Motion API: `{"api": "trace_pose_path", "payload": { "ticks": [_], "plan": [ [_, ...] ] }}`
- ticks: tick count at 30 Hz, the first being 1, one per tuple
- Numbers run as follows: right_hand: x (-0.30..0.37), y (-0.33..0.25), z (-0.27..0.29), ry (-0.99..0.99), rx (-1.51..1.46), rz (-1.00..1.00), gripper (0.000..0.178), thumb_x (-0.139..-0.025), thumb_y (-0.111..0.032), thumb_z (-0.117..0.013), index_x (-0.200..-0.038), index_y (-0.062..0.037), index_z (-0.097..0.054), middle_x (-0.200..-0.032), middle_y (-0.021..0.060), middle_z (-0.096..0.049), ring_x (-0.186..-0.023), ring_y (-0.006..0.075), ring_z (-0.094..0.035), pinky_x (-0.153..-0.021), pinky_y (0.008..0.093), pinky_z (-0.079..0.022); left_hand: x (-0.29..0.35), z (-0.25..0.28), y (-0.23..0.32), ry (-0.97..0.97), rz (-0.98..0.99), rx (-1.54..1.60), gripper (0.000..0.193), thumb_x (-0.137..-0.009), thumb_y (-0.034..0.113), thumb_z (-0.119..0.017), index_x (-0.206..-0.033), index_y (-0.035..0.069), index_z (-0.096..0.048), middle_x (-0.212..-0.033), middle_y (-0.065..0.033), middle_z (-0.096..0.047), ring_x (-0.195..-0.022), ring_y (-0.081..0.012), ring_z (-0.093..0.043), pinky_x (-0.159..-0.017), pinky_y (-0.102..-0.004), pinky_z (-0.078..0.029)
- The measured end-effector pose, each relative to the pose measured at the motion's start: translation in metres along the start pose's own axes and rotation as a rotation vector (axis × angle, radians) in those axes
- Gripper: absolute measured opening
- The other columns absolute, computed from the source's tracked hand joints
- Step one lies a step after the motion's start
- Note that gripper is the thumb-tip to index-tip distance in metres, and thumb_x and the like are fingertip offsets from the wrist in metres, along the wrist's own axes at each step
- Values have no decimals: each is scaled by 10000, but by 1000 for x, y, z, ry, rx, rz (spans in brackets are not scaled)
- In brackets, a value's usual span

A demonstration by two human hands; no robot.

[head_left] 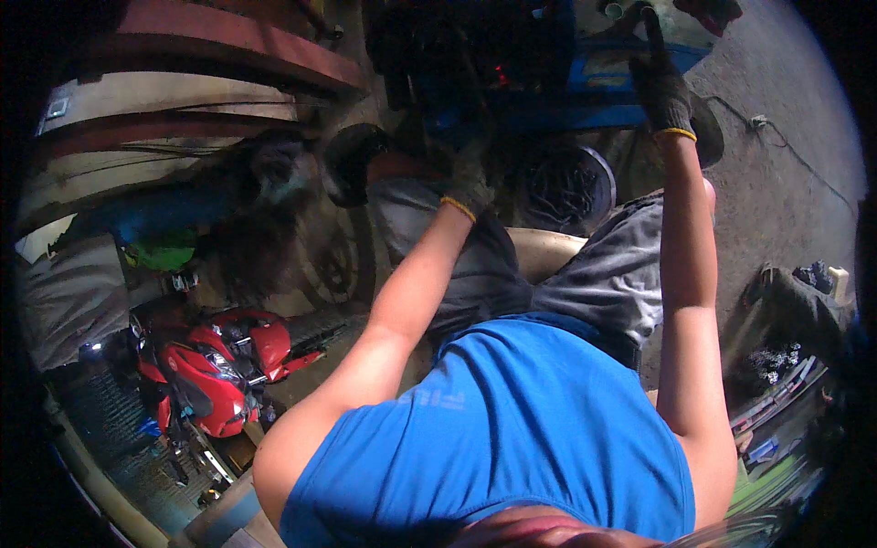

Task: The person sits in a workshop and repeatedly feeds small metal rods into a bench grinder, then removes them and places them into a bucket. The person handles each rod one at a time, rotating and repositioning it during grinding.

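My right hand (665, 96), in a dark knit glove with a yellow cuff, reaches far forward to the right end of a blue machine (607, 117). A dark lever-like bar (653, 32) extends beyond its fingers. Whether they wrap around this bar is lost in shadow. My left hand (471, 187), gloved the same way, is low beside my left knee, near the machine's front. Deep shade hides its fingers and anything in them. Between my knees stands a round bucket (598, 178) holding many thin dark pieces, possibly rods.
A red motorcycle (215, 374) stands at the left. Reddish beams (228, 41) cross the upper left. A cable (786, 142) runs over the concrete floor (804, 82) at the right. Dark cloth (795, 306) and long strips (776, 402) lie at the lower right.
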State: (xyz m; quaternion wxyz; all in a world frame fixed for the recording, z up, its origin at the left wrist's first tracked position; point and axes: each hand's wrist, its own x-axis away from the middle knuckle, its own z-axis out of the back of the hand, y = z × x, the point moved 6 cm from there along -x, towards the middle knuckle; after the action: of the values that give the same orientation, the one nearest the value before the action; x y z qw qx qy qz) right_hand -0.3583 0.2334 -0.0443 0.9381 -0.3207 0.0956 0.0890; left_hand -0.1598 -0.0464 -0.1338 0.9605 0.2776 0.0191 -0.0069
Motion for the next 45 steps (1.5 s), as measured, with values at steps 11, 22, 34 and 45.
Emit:
{"api": "trace_pose_path", "payload": {
  "ticks": [11,22,34,45],
  "plan": [
    [118,-29,-86,-221,-771,486,451,-960,-109,-615,-1398,-76,-508,-1279,111,-630,-1132,241,-618,-1052,354,-443,99,4,62,-229,315,937,294,-904,44,-624,-1195,51,-666,-1133,-142,-677,-1018,-247,-659,-921,-364,-540],
    [142,-24,-102,-545,-1822,-477,302,-976,-212,-641,-1244,-74,-613,-1051,46,-683,-952,151,-648,-830,300,-541,95,-12,69,-220,287,866,235,-982,212,-578,-1084,22,-672,-943,-98,-681,-819,-188,-631,-721,-316,-504],
    [140,-32,-86,-438,-1738,-381,225,-988,-193,-624,-1183,-82,-608,-1089,42,-671,-979,152,-634,-853,307,-527,100,-23,51,17,290,957,220,-990,165,-570,-1106,11,-676,-842,-36,-657,-660,-124,-559,-580,-295,-459],
    [123,-22,-85,-342,-1258,-237,318,-972,-206,-628,-1237,-44,-558,-1053,59,-674,-965,170,-625,-827,313,-515,93,-10,53,57,-11,569,298,-1005,212,-558,-1213,19,-650,-942,-74,-660,-754,-118,-576,-669,-274,-482]
  ]
}}
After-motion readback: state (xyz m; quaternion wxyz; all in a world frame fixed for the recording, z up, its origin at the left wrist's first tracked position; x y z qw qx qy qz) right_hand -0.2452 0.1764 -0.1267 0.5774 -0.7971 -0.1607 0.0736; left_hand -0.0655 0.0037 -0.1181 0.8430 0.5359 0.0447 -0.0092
